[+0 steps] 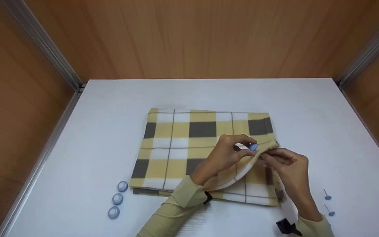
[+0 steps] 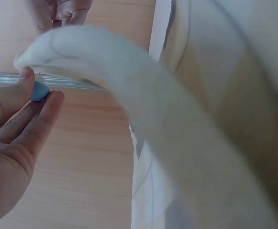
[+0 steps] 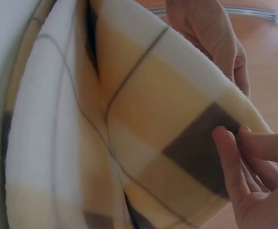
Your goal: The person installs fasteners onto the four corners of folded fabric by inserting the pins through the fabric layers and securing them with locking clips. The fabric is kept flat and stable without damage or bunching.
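A yellow, white and grey checked blanket (image 1: 173, 148) lies folded on the white table, its near right layer lifted. My left hand (image 1: 224, 154) pinches a small blue round cap (image 1: 253, 147) between thumb and fingers, close to the raised edge. In the left wrist view the same blue cap (image 2: 39, 91) sits just below the blanket's pale edge (image 2: 81, 45). My right hand (image 1: 290, 164) grips the lifted layer from its underside. The right wrist view shows those fingertips (image 3: 223, 136) at a dark grey square; whether they also hold something small is hidden.
Several blue-grey things lie on the white table (image 1: 77, 148): three round caps (image 1: 117, 198) left of the blanket, and two pins with blue heads (image 1: 328, 197) at the right. Wooden panels (image 1: 206, 39) with metal rails (image 1: 44, 42) enclose the table.
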Motion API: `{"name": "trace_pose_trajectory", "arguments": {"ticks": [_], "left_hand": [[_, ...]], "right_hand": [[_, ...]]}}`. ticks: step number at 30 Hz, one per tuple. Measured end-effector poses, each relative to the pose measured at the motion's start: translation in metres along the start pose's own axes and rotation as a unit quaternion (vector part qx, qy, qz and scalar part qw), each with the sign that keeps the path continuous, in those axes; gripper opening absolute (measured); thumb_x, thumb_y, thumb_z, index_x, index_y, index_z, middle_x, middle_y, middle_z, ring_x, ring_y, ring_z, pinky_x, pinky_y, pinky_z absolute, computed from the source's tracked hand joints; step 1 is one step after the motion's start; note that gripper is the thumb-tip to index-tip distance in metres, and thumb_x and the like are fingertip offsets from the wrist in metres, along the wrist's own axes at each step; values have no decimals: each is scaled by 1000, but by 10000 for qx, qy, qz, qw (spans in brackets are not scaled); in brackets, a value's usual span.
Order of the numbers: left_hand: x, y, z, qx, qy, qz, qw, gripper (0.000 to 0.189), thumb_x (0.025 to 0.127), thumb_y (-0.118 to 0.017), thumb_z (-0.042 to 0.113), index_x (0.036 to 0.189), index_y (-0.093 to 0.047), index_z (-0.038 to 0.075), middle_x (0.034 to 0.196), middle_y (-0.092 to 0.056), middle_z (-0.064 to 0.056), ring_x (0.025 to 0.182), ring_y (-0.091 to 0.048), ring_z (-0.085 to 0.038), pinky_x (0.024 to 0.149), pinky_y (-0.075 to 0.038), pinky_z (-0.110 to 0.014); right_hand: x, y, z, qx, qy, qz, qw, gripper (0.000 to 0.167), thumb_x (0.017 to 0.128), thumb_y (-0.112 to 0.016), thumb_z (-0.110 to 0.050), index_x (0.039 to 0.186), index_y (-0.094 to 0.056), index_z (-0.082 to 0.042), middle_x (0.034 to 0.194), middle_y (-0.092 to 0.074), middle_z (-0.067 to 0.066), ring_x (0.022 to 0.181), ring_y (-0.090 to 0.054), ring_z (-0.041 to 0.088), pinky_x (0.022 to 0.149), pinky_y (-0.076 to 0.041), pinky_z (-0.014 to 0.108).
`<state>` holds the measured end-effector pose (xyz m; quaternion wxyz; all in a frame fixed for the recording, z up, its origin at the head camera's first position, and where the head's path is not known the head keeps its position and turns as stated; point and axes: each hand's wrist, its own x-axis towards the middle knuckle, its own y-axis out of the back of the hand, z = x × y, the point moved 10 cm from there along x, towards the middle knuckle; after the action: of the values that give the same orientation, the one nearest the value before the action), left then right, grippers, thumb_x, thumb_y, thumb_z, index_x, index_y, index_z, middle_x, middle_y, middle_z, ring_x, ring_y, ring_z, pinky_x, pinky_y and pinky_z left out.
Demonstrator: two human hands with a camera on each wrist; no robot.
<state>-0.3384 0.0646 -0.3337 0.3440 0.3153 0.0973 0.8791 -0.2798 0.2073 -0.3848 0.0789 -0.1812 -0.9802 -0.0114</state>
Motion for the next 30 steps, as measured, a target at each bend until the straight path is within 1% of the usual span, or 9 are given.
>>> {"name": "trace_pose_trajectory", "arguments": {"ticks": [4, 6, 9, 14, 19, 22, 26, 28, 30], "left_hand": [[-2, -8, -18, -23, -80, 37, 10000, 25, 82, -71, 4, 106, -69, -3, 101, -70, -12, 89, -67, -16, 64, -53, -17], [-2, -10, -21, -39, -112, 50, 9999, 25, 82, -71, 6, 106, -70, -1, 102, -70, -10, 90, -67, -12, 64, -52, -17], [-3, -12, -23, -47, -135, 13, 9999, 25, 82, -70, 9, 107, -70, 1, 103, -70, -8, 92, -65, -6, 64, -53, -17], [-4, -16, -23, -11, -160, -57, 9999, 26, 83, -69, 13, 107, -71, 3, 102, -70, -5, 91, -63, 1, 64, -52, -16], [-3, -15, -23, -84, -135, 63, 9999, 26, 82, -70, 12, 106, -71, 2, 100, -71, -7, 89, -65, -2, 63, -53, -17], [-3, -18, -24, -29, -98, 46, 9999, 27, 83, -70, 12, 108, -71, 1, 101, -70, -8, 89, -65, -3, 63, -52, -17], [-6, -26, -23, 84, 97, -278, 9995, 28, 89, -65, 21, 110, -67, 3, 102, -69, -2, 91, -62, 1, 67, -51, -13], [-7, -32, -22, 65, 212, -513, 9984, 26, 90, -63, 28, 107, -63, 8, 100, -66, 2, 92, -59, 1, 69, -50, -13], [-9, -37, -19, 183, 196, -706, 9971, 22, 91, -62, 30, 100, -58, 10, 96, -60, 4, 90, -56, -1, 71, -49, -12]], "right_hand": [[-3, 0, 1, 40, 129, -97, 9999, 23, 81, -71, 1, 98, -66, 14, 89, -68, 24, 77, -69, 31, 65, -56, 35], [-5, -1, 0, 103, 247, -190, 9995, 23, 82, -70, 2, 99, -64, 16, 89, -68, 23, 78, -69, 32, 66, -56, 35], [-6, -1, -1, 184, 361, -217, 9989, 22, 82, -69, 4, 98, -63, 18, 88, -68, 24, 77, -69, 31, 66, -56, 35], [-7, -1, 3, 221, 244, 86, 9994, 19, 79, -71, 6, 93, -65, 17, 84, -67, 25, 71, -69, 30, 64, -56, 37], [-7, -1, 2, 132, 254, 210, 9994, 17, 78, -72, 6, 91, -67, 16, 83, -68, 24, 68, -69, 29, 62, -56, 37], [-7, 0, 3, 145, 245, 201, 9994, 16, 78, -72, 7, 90, -67, 17, 82, -68, 23, 66, -68, 30, 61, -56, 36], [-8, 4, 5, 197, 191, 234, 9993, 18, 78, -71, 8, 91, -65, 18, 83, -68, 24, 68, -69, 30, 62, -56, 35], [-8, 6, 5, 27, 190, 302, 9994, 18, 79, -72, 6, 92, -66, 17, 84, -68, 22, 71, -69, 27, 64, -56, 34], [-9, 7, 6, -89, 174, 322, 9993, 19, 79, -72, 4, 94, -66, 15, 86, -68, 20, 75, -70, 25, 65, -56, 32]]}}
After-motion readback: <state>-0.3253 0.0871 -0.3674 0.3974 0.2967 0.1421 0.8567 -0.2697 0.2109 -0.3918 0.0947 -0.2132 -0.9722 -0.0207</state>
